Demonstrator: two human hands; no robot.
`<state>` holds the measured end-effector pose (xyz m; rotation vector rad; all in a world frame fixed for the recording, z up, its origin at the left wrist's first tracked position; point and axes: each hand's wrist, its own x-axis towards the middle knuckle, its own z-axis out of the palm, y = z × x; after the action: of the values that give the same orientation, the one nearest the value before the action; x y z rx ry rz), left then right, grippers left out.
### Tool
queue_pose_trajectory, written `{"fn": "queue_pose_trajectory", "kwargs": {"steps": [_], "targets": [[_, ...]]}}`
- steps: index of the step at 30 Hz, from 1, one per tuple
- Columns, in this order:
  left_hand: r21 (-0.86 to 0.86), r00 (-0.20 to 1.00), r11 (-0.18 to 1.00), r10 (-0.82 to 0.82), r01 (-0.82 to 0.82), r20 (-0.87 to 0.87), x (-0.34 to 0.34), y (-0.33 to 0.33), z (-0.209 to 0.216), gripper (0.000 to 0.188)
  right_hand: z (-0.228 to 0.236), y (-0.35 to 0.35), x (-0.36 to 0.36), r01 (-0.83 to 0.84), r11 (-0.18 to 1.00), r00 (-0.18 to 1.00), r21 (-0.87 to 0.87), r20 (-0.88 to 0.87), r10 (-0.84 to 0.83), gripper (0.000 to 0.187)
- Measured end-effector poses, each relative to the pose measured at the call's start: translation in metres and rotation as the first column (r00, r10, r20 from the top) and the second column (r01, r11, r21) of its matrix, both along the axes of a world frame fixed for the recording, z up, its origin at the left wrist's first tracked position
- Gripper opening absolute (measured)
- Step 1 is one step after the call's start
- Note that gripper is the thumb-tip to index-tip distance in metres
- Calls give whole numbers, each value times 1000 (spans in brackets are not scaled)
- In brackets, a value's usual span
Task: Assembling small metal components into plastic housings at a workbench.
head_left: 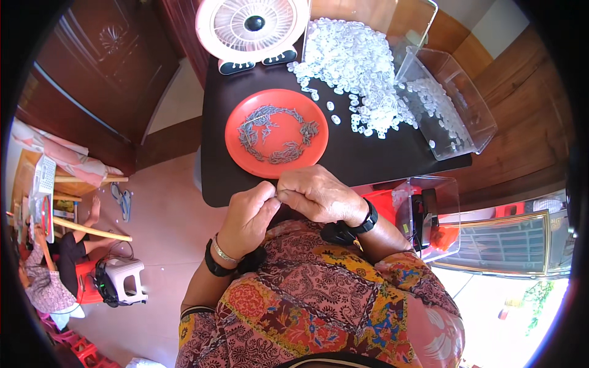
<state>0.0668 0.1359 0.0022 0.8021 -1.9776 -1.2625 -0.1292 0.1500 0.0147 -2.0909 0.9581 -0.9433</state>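
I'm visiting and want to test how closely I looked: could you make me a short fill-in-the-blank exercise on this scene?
1. Of the red plate and the clear bin at the right end of the dark table, the one holding the small grey pieces is the ____.
2. In the picture, the heap of clear pieces lies to the ____ of the white fan.
3. Of the left hand and the right hand, the one wearing a metal bracelet is the ____.

Missing words: red plate; right; left hand.

We can read no text, label, brand, number or sign anywhere in this view; on the table (pixel 362 161) and all around it, we find no lettering or digits clear enough to make out.
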Motion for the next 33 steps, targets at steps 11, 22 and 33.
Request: {"fn": "queue_pose_trajectory", "kwargs": {"steps": [11, 22, 33], "targets": [[228, 976, 970, 131, -89, -175, -1, -2, -11, 21, 17, -33, -41, 368, 930, 928, -19, -61, -368, 22], [270, 971, 959, 138, -82, -194, 2, 0, -9, 18, -27, -123, -111, 623, 725, 462, -295, -609, -645, 21], [286, 949, 948, 211, -140, -234, 6, -1, -5, 18, -5, -104, -111, 628, 777, 710, -35, -383, -591, 20]]}}
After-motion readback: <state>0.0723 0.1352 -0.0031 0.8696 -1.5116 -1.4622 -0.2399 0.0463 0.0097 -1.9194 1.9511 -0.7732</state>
